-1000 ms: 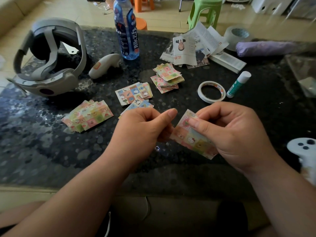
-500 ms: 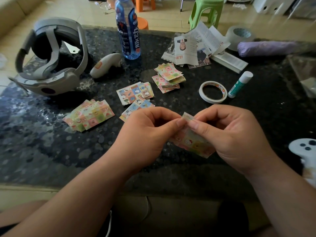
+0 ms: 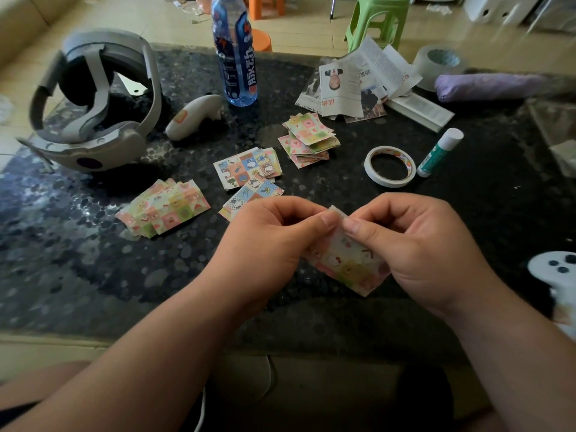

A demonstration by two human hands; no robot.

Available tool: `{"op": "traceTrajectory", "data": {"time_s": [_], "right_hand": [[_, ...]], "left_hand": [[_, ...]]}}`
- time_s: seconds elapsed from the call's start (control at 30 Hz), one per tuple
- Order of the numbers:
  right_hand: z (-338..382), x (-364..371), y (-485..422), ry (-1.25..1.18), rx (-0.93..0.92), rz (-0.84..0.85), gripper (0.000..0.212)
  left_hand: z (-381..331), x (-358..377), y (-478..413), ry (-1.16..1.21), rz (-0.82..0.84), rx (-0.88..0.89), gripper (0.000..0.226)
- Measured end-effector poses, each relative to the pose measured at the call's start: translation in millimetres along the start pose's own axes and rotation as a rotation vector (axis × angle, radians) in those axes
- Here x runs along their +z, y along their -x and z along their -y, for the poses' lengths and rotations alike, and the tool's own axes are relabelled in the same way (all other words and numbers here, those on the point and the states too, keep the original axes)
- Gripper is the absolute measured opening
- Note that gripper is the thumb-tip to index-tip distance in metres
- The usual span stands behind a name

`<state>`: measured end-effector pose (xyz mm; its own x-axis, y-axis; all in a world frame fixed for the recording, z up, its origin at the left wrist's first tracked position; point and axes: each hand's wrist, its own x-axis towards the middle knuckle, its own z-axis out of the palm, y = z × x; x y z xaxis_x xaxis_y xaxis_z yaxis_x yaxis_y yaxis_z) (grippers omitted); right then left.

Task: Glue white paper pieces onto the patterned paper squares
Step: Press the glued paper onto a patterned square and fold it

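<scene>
A patterned paper square (image 3: pixel 349 263) with pink and yellow cartoon tiles hangs just above the dark table (image 3: pixel 93 275). My left hand (image 3: pixel 268 247) and my right hand (image 3: pixel 417 247) both pinch its upper corner, thumbs almost touching. Other patterned squares lie in stacks: a pink-green fan (image 3: pixel 162 207) at the left, blue ones (image 3: pixel 249 173) in the middle, and a folded pile (image 3: pixel 308 138) behind. A green glue stick (image 3: pixel 439 152) with a white cap lies at the right, beside a roll of white tape (image 3: pixel 389 166).
A grey headset (image 3: pixel 93 104) and a white controller (image 3: pixel 193 118) sit at the back left. A blue bottle (image 3: pixel 235 51) stands behind. Cut newspaper (image 3: pixel 358 82), a clear tape roll (image 3: pixel 439 65) and a purple umbrella (image 3: pixel 492 87) lie at the back right. Another white controller (image 3: pixel 558 275) is at the right edge.
My two thumbs have come together at the square's top corner. The square has tipped, so less of it shows between my hands.
</scene>
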<state>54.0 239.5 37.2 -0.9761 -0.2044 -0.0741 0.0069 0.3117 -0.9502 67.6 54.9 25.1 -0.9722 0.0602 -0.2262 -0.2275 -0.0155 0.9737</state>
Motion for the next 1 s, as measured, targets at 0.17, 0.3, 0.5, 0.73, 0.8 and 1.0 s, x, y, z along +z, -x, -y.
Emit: {"op": "traceTrajectory", "data": {"time_s": [0.17,0.3,0.5,0.73,0.8,1.0], "right_hand": [[1.9,2.3,-1.1,-0.082,0.103,0.009,0.023],[3.1,3.0,-2.5,-0.188,0.183,0.030,0.027],[3.2,0.7,-3.6,-0.187,0.214,0.020,0.015],[3.9,0.4,-4.3,-0.218,0.220,-0.019,0.013],[5.2,0.6,-4.4,-0.223,0.216,-0.026,0.014],[8.8,-0.5,-2.9,-0.213,0.207,-0.029,0.016]], "left_hand": [[3.4,4.9,0.7,0.120,-0.048,-0.083,0.010],[4.1,4.5,-0.8,0.189,-0.069,-0.116,0.019],[-0.2,1.9,-1.4,0.204,0.045,-0.196,0.026],[-2.1,-4.2,-0.9,0.109,0.073,-0.216,0.022],[-1.9,-3.6,-0.7,0.106,0.071,-0.213,0.022],[-2.5,-2.5,0.5,0.125,0.107,-0.207,0.024]]}}
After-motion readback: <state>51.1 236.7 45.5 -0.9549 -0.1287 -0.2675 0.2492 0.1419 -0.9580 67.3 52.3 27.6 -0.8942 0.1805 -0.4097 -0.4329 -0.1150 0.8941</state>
